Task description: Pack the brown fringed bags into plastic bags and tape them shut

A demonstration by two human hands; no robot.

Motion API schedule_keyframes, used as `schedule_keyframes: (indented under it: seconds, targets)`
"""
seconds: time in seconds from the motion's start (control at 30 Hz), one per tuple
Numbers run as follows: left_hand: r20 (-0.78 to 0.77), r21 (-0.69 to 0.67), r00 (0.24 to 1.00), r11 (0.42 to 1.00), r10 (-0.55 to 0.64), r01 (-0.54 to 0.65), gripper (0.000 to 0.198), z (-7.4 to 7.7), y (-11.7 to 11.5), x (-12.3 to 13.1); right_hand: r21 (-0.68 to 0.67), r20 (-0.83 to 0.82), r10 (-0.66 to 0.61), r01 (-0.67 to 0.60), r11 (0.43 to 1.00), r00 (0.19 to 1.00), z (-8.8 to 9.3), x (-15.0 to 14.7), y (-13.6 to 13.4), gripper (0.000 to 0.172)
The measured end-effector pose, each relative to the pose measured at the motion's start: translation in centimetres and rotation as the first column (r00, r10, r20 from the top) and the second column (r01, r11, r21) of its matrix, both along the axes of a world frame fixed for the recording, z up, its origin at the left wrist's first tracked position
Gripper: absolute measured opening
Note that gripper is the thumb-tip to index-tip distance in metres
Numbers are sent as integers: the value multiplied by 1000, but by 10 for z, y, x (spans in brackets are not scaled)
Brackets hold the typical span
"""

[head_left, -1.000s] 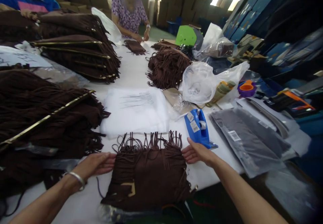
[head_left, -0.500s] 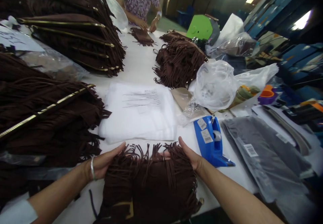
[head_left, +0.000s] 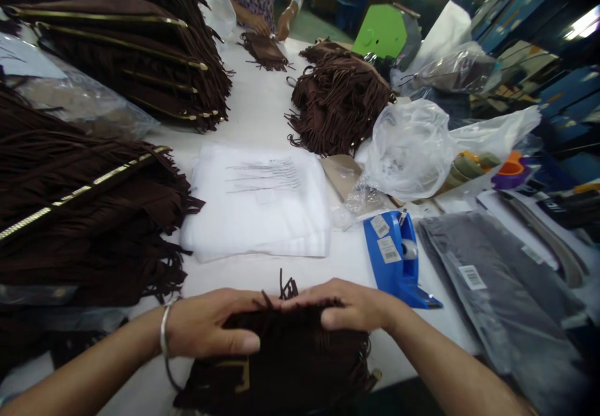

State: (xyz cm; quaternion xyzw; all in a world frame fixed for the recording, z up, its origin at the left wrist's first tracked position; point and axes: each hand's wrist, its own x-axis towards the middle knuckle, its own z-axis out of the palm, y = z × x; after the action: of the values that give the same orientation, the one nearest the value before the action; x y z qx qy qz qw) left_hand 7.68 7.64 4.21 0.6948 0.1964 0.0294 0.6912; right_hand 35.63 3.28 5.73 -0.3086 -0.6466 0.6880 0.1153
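A dark brown fringed bag (head_left: 290, 366) with gold-coloured metal trim lies at the table's near edge. My left hand (head_left: 215, 325) and my right hand (head_left: 342, 307) meet at its far edge. Their fingers reach over the fringe and their thumbs lie on the near side, with the edge held between. A few strands poke up where the fingertips come together. Beyond the bag lies a stack of white translucent plastic bags (head_left: 253, 216) with printed lines. A blue tape dispenser (head_left: 391, 260) stands right of my right hand.
Brown fringed bags are heaped at left (head_left: 79, 216), with a taller pile (head_left: 122, 47) behind. Another brown heap (head_left: 337, 104) sits mid-table. Right are a clear plastic bundle (head_left: 407, 150) and a grey packaged item (head_left: 497, 272). Across the table, a person's hands (head_left: 269, 25) touch a small brown piece.
My hands have moved inward from the bag's two sides and now meet over its far edge. The upright fringe is mostly pressed down beneath them. The view has shifted slightly.
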Motion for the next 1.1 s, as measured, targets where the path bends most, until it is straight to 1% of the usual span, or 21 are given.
schedule_keyframes:
  seconds: [0.03,0.1,0.17,0.2,0.27,0.33,0.4,0.43,0.47,0.5,0.53,0.57,0.6,0.63,0.67,0.7,0.8,0.9,1.0,1.03,1.1]
  targets:
    - [-13,152,1000,988,-19,21,58,-1,-13,-4,157,58,20,-29,987,998,2,-4,-12,54]
    - [-53,395,998,917,-44,61,59,-10,-41,-10,381,146,25,-79,921,989,-3,-11,-40,56]
    - [-79,528,996,846,-31,68,55,-24,-69,-14,464,178,37,-116,878,983,-13,-18,-65,55]
    - [-82,563,997,825,-10,54,53,-31,-81,-14,467,170,42,-118,876,984,-17,-21,-76,51]
    - [-69,590,997,808,38,10,47,-38,-99,-16,421,114,15,-62,905,993,-19,-24,-91,43]
    - [-20,561,998,827,66,-44,41,-37,-110,-18,302,-10,-38,39,953,999,-15,-23,-99,38]
    - [55,486,993,866,104,-117,34,-30,-110,-26,169,-177,-186,216,962,966,-8,-14,-100,39]
    - [87,439,986,883,143,-167,31,-26,-107,-32,119,-242,-317,352,928,917,-6,-8,-99,41]
    - [101,394,970,887,220,-242,27,-22,-101,-39,91,-262,-470,507,857,843,-5,0,-95,41]
    - [85,360,940,869,331,-339,26,-19,-92,-46,99,-222,-619,648,755,754,-6,9,-89,40]
    - [33,351,885,824,464,-445,27,-18,-81,-53,151,-131,-732,743,652,669,-8,17,-81,37]
    - [-43,367,808,761,588,-535,28,-19,-69,-58,233,-7,-794,773,589,607,-12,24,-72,33]
    - [-122,401,721,698,683,-593,31,-22,-56,-61,315,127,-806,747,586,578,-17,29,-62,30]
    - [-190,437,649,655,737,-616,36,-27,-43,-62,369,248,-777,685,628,579,-23,32,-52,29]
    - [-238,463,615,644,752,-609,43,-32,-32,-61,390,334,-724,610,689,604,-29,33,-42,30]
    - [-265,472,619,659,740,-586,47,-39,-22,-58,390,380,-665,541,745,643,-35,31,-34,29]
    - [-249,474,715,726,654,-499,45,-55,-8,-42,355,402,-535,412,839,743,-45,21,-19,24]
    - [-204,486,821,783,533,-388,32,-59,-10,-30,313,377,-457,354,881,805,-43,13,-21,21]
    - [-157,497,892,815,424,-299,23,-57,-20,-31,361,336,-460,338,869,822,-41,13,-35,23]
    - [-134,517,905,808,404,-284,23,-56,-25,-34,410,324,-468,324,852,822,-42,15,-40,24]
    - [-82,589,918,762,389,-271,26,-57,-34,-40,527,310,-474,267,807,824,-46,18,-49,28]
